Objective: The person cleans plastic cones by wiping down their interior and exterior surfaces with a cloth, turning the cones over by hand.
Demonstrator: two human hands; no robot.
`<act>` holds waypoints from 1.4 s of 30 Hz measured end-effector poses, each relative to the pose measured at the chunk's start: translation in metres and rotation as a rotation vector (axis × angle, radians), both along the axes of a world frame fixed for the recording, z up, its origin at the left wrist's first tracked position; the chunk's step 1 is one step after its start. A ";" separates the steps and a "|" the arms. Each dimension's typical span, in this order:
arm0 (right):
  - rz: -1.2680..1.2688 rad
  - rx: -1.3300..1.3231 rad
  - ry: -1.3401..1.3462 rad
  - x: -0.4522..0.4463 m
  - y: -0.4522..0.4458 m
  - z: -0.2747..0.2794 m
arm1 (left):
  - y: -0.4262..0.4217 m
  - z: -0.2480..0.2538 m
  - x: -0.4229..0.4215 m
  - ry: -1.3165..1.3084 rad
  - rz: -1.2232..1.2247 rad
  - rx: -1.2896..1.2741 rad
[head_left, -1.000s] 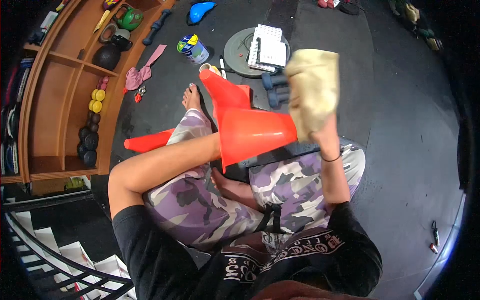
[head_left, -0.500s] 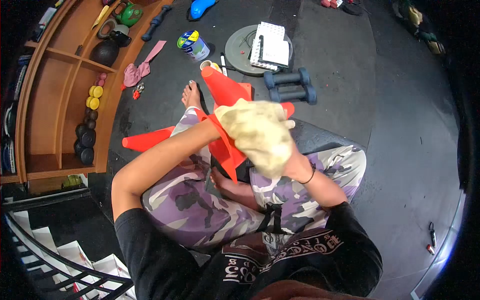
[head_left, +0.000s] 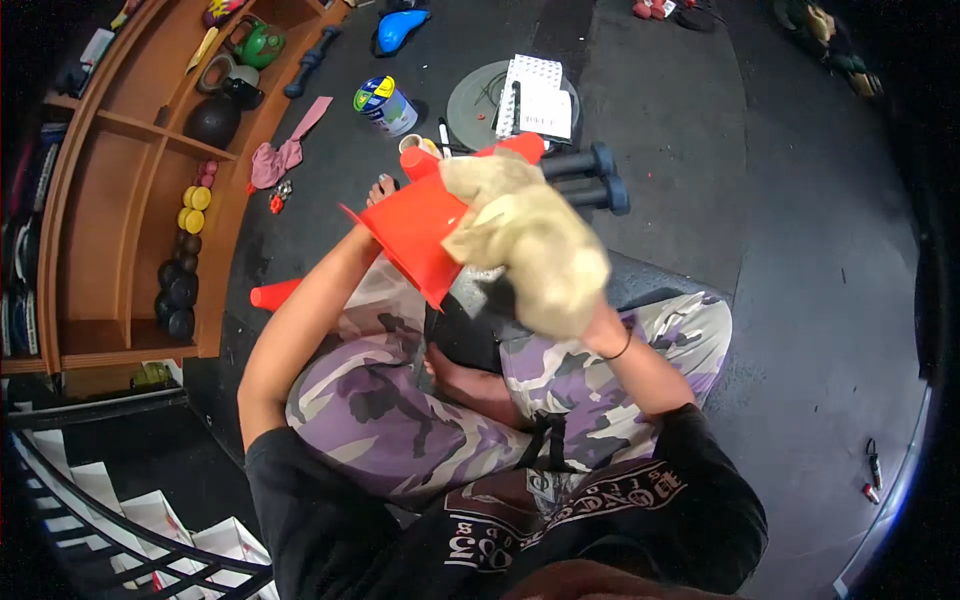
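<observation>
An orange cone point(head_left: 405, 235) lies tilted over my lap, its wide base towards my left arm and its narrow end up and to the right. My left forearm point(head_left: 318, 310) runs into the open base; the hand is hidden inside. My right hand point(head_left: 603, 328) holds a cream cloth point(head_left: 545, 250) against the cone's side, bunched and blurred, covering the fingers. Behind it the tip of another orange cone point(head_left: 418, 162) shows. Further left, one more orange cone point(head_left: 274, 296) lies partly behind my left arm.
Dark dumbbells point(head_left: 600, 193) lie beyond the cloth. A round grey plate point(head_left: 468, 108) carries notebooks point(head_left: 545, 112), with a paint can point(head_left: 386, 106) to its left. A wooden shelf point(head_left: 125, 200) with weights stands at the left, near a pink cloth point(head_left: 277, 160).
The cone has turned, its narrow end swinging up and its base shifting left with my left arm. My right hand has moved the cloth from beyond the cone's narrow end back along its side.
</observation>
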State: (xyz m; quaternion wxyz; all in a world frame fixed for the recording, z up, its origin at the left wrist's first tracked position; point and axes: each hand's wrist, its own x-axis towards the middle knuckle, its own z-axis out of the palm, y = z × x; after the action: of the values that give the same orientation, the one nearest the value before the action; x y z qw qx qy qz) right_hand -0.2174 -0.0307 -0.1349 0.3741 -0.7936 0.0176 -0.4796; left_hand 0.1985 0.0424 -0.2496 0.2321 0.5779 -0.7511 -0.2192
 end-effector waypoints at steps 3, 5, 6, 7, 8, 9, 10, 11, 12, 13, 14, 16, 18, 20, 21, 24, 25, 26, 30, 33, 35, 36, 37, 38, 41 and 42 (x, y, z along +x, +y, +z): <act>-0.026 0.560 0.074 0.001 -0.034 -0.090 | -0.006 0.020 -0.005 -0.037 -0.026 -0.004; -0.284 0.510 -0.176 -0.006 -0.032 0.010 | 0.016 0.026 -0.024 -0.055 -0.042 -0.015; -0.313 0.419 -0.124 -0.005 -0.033 0.012 | 0.039 0.029 -0.036 -0.062 -0.053 -0.023; -0.345 0.330 -0.071 -0.001 -0.034 0.013 | 0.013 0.023 -0.061 -0.068 -0.067 -0.029; -0.377 0.241 -0.015 0.004 -0.032 0.015 | 0.014 0.023 -0.077 -0.073 -0.081 -0.035; -0.324 0.322 -0.038 0.013 -0.023 0.020 | 0.010 0.023 -0.093 -0.079 -0.095 -0.043; -0.449 -0.074 -0.105 0.015 -0.018 0.025 | 0.006 0.020 -0.111 -0.084 -0.106 -0.050; -0.438 -0.122 -0.070 0.013 -0.013 0.012 | 0.014 0.022 -0.118 -0.088 -0.113 -0.057; -0.424 -0.172 -0.035 0.011 -0.007 -0.001 | 0.004 0.023 -0.122 -0.093 -0.118 -0.066; -0.252 -0.085 -0.012 0.010 0.002 0.007 | 0.002 0.027 -0.122 -0.095 -0.120 -0.073; -0.080 0.005 0.013 0.011 0.016 0.016 | -0.029 0.027 -0.120 -0.096 -0.123 -0.076; 0.268 0.191 0.064 0.010 0.039 0.032 | 0.005 0.039 -0.100 -0.095 -0.126 -0.075; 0.257 0.159 0.058 0.011 0.042 0.018 | 0.022 0.051 -0.081 -0.104 -0.131 -0.064; 0.232 0.084 0.055 0.009 0.026 -0.001 | 0.011 0.053 -0.086 -0.119 -0.140 -0.049; 0.221 0.045 0.059 0.003 0.009 -0.013 | 0.014 0.054 -0.088 -0.122 -0.141 -0.044; 0.185 -0.088 0.083 -0.006 -0.011 -0.039 | 0.024 0.060 -0.084 -0.121 -0.146 -0.046; 0.168 -0.131 0.089 -0.020 -0.012 -0.046 | 0.024 0.059 -0.089 -0.122 -0.153 -0.045; 0.148 -0.172 0.095 -0.006 -0.036 -0.057 | 0.031 0.063 -0.088 -0.125 -0.162 -0.044; 0.081 -0.357 0.133 0.013 -0.024 -0.071 | 0.052 0.054 -0.134 -0.122 -0.184 -0.058; 0.055 -0.507 0.167 0.017 0.026 -0.080 | 0.044 0.053 -0.140 -0.112 -0.176 -0.079; 0.041 -0.596 0.189 0.015 0.052 -0.091 | 0.027 0.056 -0.130 -0.103 -0.169 -0.080; 0.032 -0.638 0.198 0.030 0.078 -0.089 | 0.013 0.059 -0.120 -0.100 -0.168 -0.079; 0.020 -0.678 0.205 0.029 0.098 -0.092 | 0.008 0.067 -0.105 -0.100 -0.169 -0.075; 0.006 -0.718 0.208 0.030 0.102 -0.099 | 0.004 0.071 -0.096 -0.103 -0.171 -0.072; -0.044 -0.690 0.203 0.032 0.085 -0.091 | 0.016 0.082 -0.088 -0.125 -0.170 -0.056; -0.066 -0.681 0.206 0.021 0.092 -0.091 | 0.001 0.085 -0.081 -0.131 -0.168 -0.053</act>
State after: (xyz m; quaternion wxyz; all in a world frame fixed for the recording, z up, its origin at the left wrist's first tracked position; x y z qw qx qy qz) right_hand -0.1963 0.0617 -0.2260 0.0684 -0.9159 -0.0799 -0.3873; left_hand 0.1175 0.0433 -0.1643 0.1783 0.5200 -0.8158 -0.1797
